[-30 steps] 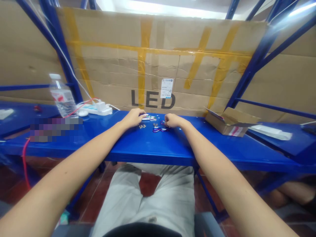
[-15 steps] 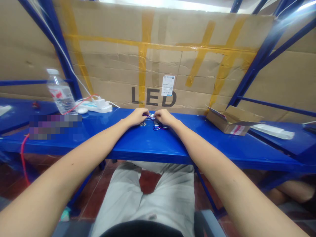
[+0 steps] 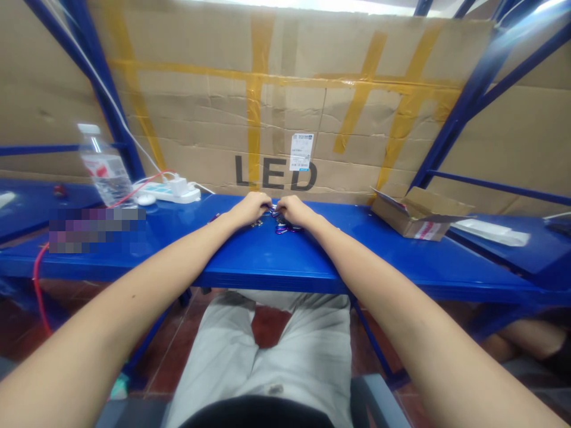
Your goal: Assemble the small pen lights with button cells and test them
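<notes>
Both of my arms reach far forward over the blue shelf top [image 3: 267,261]. My left hand [image 3: 250,208] and my right hand [image 3: 292,210] meet at the back of the shelf, fingers curled and pinched together over a small pile of metal clips and rings [image 3: 282,226], some purple, some silver. A small piece sits between the two sets of fingertips; it is too small to name. Other pieces lie loose just in front of the hands.
A taped cardboard sheet marked LED [image 3: 276,172] stands behind the shelf. A water bottle [image 3: 102,169] and a white power strip with a charger [image 3: 172,190] are at the left. An open cardboard box [image 3: 417,214] and a white packet [image 3: 493,233] lie at the right.
My right hand slid left from beside the purple clip until it met my left hand. Both hands now pinch together at one spot. The view shifted slightly.
</notes>
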Motion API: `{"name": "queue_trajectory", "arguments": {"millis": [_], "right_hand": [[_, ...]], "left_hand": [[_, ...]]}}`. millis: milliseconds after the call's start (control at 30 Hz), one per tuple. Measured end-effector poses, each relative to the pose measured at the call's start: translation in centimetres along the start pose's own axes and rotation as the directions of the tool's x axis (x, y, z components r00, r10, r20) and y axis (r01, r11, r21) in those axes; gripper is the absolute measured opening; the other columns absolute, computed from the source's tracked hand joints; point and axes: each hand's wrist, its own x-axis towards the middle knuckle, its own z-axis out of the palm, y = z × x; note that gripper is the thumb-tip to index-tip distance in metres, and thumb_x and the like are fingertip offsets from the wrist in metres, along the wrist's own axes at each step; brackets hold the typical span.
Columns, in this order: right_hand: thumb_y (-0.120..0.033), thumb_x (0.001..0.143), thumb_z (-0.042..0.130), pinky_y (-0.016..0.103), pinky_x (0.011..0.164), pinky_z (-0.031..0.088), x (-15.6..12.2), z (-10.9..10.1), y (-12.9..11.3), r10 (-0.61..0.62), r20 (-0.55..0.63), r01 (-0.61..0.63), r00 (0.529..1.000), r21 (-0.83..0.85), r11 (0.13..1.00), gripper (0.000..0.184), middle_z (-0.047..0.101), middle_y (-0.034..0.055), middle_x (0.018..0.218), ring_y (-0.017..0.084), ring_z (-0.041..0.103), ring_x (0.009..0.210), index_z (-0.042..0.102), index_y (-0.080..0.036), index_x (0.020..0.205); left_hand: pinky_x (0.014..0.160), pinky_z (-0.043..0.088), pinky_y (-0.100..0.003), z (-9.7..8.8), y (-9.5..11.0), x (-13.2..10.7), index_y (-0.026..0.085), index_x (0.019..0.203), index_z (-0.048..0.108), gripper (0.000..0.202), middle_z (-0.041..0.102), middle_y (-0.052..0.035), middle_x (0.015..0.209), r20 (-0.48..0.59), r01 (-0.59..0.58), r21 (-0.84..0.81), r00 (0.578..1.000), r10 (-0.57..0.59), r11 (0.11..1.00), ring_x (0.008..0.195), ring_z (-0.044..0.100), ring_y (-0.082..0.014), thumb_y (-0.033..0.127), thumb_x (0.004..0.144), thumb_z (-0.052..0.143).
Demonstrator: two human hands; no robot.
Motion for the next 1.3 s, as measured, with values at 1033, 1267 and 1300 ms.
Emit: {"name": "queue_trajectory", "arguments": {"millis": [1033, 1267, 1300], "right_hand": [[-0.015, 0.095, 0.052, 0.029, 0.081, 0.042, -1.9, -2.8, -4.0, -0.035, -0.186, 0.073, 0.982, 0.198, 0.977, 0.023, 0.074, 0.0119, 0.101, 0.021, 0.065, 0.091, 0.064, -0.013, 0.114], [-0.012, 0.094, 0.050, 0.029, 0.085, 0.043, -2.1, -2.6, -4.2, -0.142, -0.204, 0.179, 0.969, 0.175, 0.968, 0.024, 0.071, 0.0131, 0.113, 0.022, 0.064, 0.100, 0.058, -0.015, 0.115], [-0.012, 0.094, 0.050, 0.029, 0.086, 0.043, -2.1, -2.6, -4.2, -0.159, -0.200, 0.193, 0.967, 0.166, 0.967, 0.022, 0.071, 0.0131, 0.114, 0.022, 0.064, 0.101, 0.059, -0.015, 0.113]], "left_hand": [[0.060, 0.046, -0.027, -1.4, 2.6, -0.6, 0.018, 0.081, 0.060, 0.026, 0.063, 0.0010, 0.060, -0.098, 0.256, -0.642, 0.907, -0.409, 0.722, 0.058, 0.059, -0.0146, 0.041, 0.085, 0.071], [0.048, 0.036, -0.024, -1.4, 2.0, -0.6, 0.018, 0.076, 0.056, 0.029, 0.059, 0.0013, 0.053, 0.024, 0.386, -0.727, 0.840, -0.542, 0.568, 0.043, 0.048, -0.0096, 0.037, 0.095, 0.064], [0.047, 0.035, -0.024, -1.4, 1.9, -0.6, 0.018, 0.076, 0.056, 0.029, 0.060, 0.0012, 0.053, 0.027, 0.397, -0.725, 0.833, -0.553, 0.563, 0.042, 0.047, -0.0090, 0.037, 0.096, 0.063]]}}
